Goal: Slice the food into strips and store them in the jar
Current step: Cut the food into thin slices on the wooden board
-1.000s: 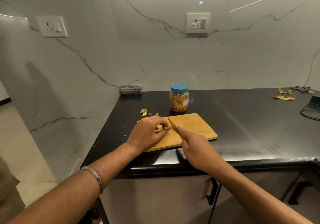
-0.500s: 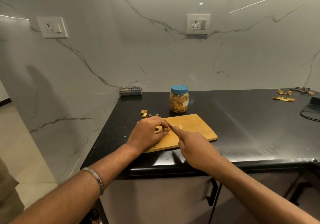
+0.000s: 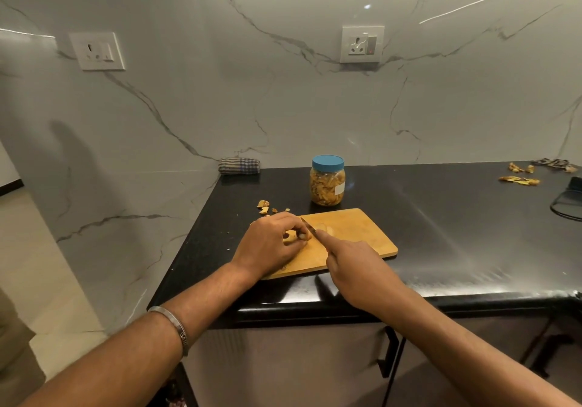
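Head view: lidded jar (image 3: 327, 183) holds strips; left grip (image 3: 271, 244) apparently pinches food (image 3: 291, 236), right grip (image 3: 352, 260) clasps knife (image 3: 308, 223).

Black glossy surface (image 3: 441, 233) fills the middle and right of the frame. Sitting on it: a wooden cutting board (image 3: 356, 233) near the front edge, a jar (image 3: 327, 181) with a blue lid just behind it, some peel scraps (image 3: 264, 206) left of the jar, a folded checked cloth (image 3: 239, 165) in the back corner, more scraps (image 3: 519, 180) at far right, and a dark object (image 3: 567, 202) cut off by the right edge.
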